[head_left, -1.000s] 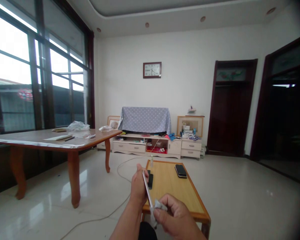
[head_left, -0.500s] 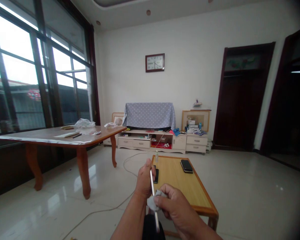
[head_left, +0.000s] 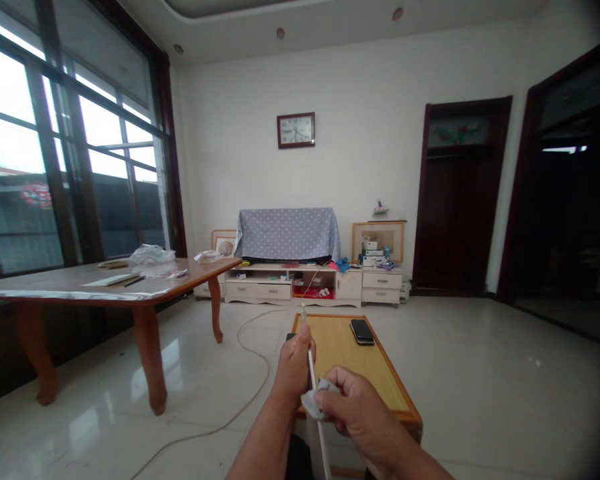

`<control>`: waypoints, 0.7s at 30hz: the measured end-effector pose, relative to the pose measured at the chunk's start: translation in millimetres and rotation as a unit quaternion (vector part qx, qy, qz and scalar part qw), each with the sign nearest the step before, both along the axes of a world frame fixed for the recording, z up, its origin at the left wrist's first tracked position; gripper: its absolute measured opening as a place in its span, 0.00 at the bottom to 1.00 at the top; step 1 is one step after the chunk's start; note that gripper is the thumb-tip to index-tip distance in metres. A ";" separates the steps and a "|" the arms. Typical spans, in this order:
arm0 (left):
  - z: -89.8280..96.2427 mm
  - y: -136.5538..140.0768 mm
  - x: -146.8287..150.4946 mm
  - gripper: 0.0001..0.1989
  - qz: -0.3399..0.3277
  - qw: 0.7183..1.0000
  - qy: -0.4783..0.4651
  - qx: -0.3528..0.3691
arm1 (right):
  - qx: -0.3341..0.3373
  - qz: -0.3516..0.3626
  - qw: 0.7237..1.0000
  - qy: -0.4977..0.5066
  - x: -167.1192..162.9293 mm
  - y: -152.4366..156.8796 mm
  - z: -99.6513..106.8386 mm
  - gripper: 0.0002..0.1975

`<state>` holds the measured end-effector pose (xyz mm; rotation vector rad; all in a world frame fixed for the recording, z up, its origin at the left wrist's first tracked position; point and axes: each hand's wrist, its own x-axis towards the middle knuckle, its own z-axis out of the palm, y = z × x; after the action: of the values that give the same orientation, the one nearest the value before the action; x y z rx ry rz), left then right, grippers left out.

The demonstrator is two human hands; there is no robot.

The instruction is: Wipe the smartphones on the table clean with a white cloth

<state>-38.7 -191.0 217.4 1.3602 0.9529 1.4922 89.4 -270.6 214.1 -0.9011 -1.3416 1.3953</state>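
Note:
My left hand is closed around the far end of a thin, flat, tablet-like slab, thumb up. The slab is seen almost edge-on, with a pale narrow rim, so its exact kind is hard to tell. Between the thumb and fingers of my right hand is a crumpled pale grey cloth, pressed on the slab's rim about midway along. Both hands are just over the near left part of a low wooden table.
Stacked dark phones lie on the low table, and a small clear bottle stands at its far left corner. A cable runs across the floor. At left is a larger table bearing plastic bags. A TV cabinet lines the wall.
The camera view has turned slightly right. The slab has tilted so that some of its flat face shows below the cloth. Both hands keep their holds.

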 end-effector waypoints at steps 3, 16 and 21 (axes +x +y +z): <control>0.4 -0.2 -0.1 0.31 0.005 1.000 0.020 0.009 | -0.017 0.036 0.999 -0.025 4.9 -8.9 -7.7 0.11; -5.7 -5.9 21.1 0.28 0.039 0.996 0.070 0.046 | 0.011 -0.039 0.999 0.008 24.3 6.8 9.1 0.14; -6.3 3.2 8.1 0.28 0.144 0.988 0.058 0.021 | 0.025 -0.031 0.996 -0.082 35.9 -9.0 -18.7 0.10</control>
<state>-30.6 -187.7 211.0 1.3967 1.2398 1.6690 125.3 -279.6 195.4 -1.0332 -1.4515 1.2574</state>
